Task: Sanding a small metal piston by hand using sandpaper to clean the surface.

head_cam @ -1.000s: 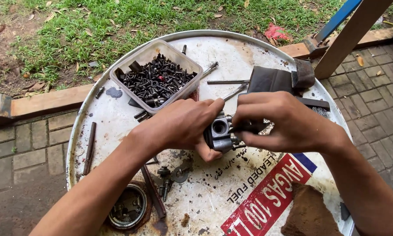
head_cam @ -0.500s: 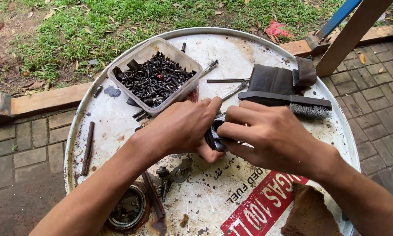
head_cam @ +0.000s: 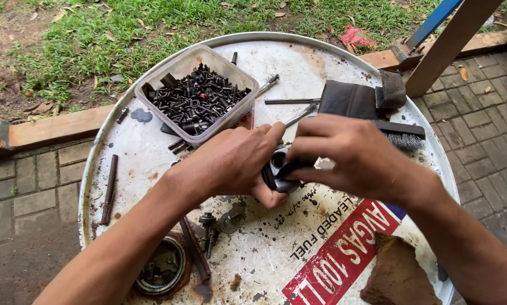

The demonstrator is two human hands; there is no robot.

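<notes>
Head view: small metal part pinched between both hands over middle of white drum top. Left hand cupped under and around it, thumb along top; right hand closed on its right side, fingertips pressing dark edge. Probably stiff, fairly heavy for its size, likely greasy (so firmest hold at round body, not at edges). Clear plastic tub behind left hand, heaped with dark bolts, screws and springs. Rusty round tin near left forearm, contents unclear. Wire brush and dark cloth beyond right hand; loose bolts below.
</notes>
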